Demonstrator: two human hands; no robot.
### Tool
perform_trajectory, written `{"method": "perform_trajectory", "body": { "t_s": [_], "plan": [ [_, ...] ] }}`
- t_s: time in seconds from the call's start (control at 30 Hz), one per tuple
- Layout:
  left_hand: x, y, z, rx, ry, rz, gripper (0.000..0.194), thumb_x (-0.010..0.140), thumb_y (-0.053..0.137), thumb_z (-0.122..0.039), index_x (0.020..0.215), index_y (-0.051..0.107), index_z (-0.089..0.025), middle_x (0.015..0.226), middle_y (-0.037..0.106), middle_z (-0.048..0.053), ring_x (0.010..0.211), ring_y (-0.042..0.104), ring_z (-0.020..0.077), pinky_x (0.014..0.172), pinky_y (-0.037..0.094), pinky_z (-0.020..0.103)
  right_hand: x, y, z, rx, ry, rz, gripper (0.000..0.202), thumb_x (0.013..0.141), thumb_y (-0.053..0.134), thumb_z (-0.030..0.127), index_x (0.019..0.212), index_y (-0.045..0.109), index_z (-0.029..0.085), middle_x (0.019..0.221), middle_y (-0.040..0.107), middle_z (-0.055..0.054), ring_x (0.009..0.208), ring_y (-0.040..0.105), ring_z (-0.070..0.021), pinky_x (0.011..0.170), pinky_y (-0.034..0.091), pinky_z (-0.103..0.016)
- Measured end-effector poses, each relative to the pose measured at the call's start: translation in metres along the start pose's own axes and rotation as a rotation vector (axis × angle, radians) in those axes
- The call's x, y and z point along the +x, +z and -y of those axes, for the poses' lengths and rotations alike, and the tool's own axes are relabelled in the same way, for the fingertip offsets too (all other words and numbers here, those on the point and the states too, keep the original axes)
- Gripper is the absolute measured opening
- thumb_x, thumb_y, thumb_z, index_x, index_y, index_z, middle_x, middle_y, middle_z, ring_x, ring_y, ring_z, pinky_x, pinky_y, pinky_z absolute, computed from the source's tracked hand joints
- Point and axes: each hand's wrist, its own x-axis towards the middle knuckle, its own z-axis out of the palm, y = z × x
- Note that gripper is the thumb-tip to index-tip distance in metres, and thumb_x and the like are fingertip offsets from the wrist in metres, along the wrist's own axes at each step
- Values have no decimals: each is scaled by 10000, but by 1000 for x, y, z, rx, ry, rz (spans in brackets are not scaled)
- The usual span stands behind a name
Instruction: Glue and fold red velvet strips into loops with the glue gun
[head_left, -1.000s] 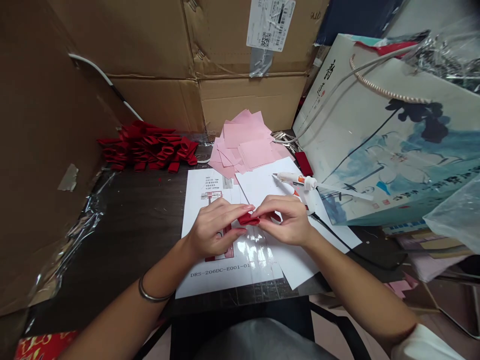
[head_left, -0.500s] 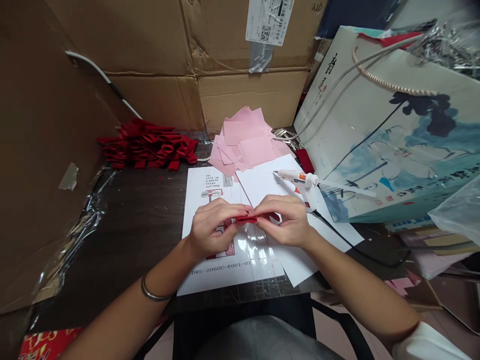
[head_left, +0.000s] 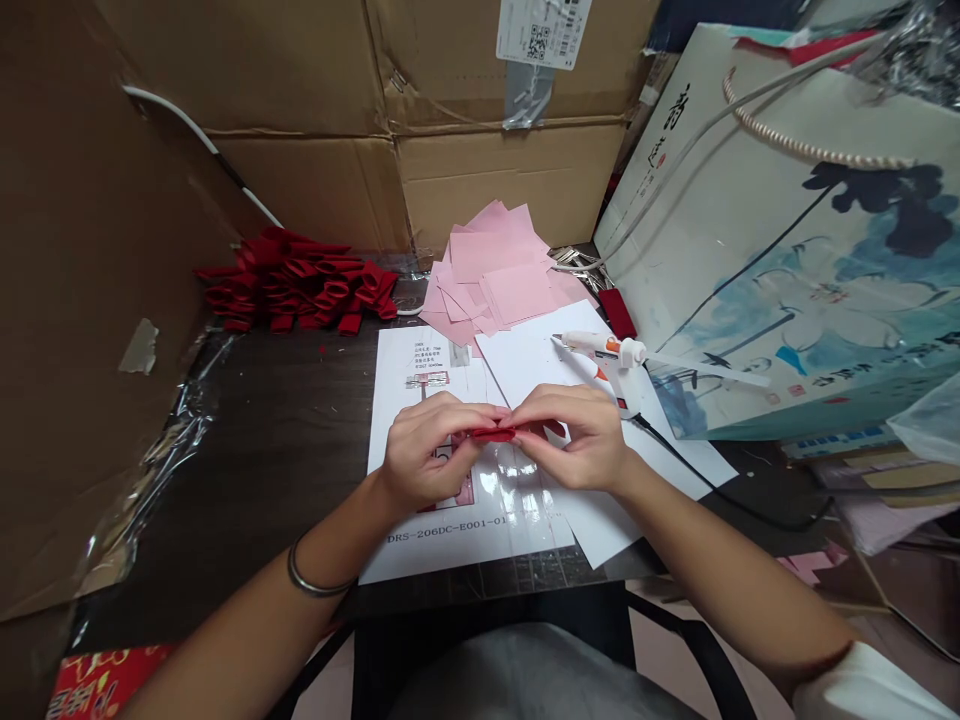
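Observation:
A small folded red fabric piece is pinched between my two hands above the printed sheet. My left hand grips its left end between thumb and fingers. At the other end, the thumb and fingers of my right hand are closed on the same fabric, and part of it shows behind them. A white glue gun with orange parts rests on a blank white sheet, just beyond my right hand.
Red folded fabric pieces are heaped at the back left, beside pink paper squares. Metal clips lie behind the glue gun. A large painted paper bag stands at the right, and cardboard walls the back.
The camera view has shifted slightly. The red fabric looks flatter between my fingers, and both hands keep their hold on it.

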Motion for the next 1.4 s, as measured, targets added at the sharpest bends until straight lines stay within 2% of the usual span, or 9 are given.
{"method": "perform_trajectory", "body": {
  "t_s": [0.37,0.6,0.83,0.97,1.27,1.4],
  "plan": [
    [-1,0,1,9,-14,0,256,778,635,-30,1000,655,-155,953,756,83,755,698,163,630,568,291,-1,0,1,-35,11,-8,102,795,668,114,867,713,171,651,689,-24,490,550,-98,431,455,-226],
    [-2,1,0,-9,-23,6,262,783,660,-63,1026,652,-159,977,753,91,781,702,170,654,573,301,-2,1,0,-27,-53,-50,136,800,655,81,852,741,173,668,723,-47,573,654,-143,482,522,-252],
    [-3,2,-1,-9,-28,-9,271,775,662,-52,1022,653,-164,968,755,71,766,703,160,640,562,287,-2,1,0,-70,-56,-41,142,791,674,87,841,759,189,668,716,-37,561,649,-131,476,523,-240],
    [-1,2,-2,-25,-58,-20,259,769,660,-38,995,665,-165,951,759,69,709,692,146,646,566,296,-2,1,1,-74,-60,-53,156,774,675,67,824,763,186,651,697,-29,547,630,-122,458,506,-229],
    [0,3,-8,-54,-221,-31,171,812,660,-57,944,687,-163,967,762,82,759,704,157,660,578,295,-1,1,2,-129,-54,-65,171,791,655,72,829,760,201,659,707,-24,566,638,-129,473,519,-244],
    [-1,4,-9,-43,-232,-52,156,819,664,-64,935,692,-165,959,764,75,754,704,153,650,569,285,-1,2,2,-150,-44,-86,149,795,664,82,826,755,196,662,710,-31,559,638,-130,469,512,-247]
  ]
}}
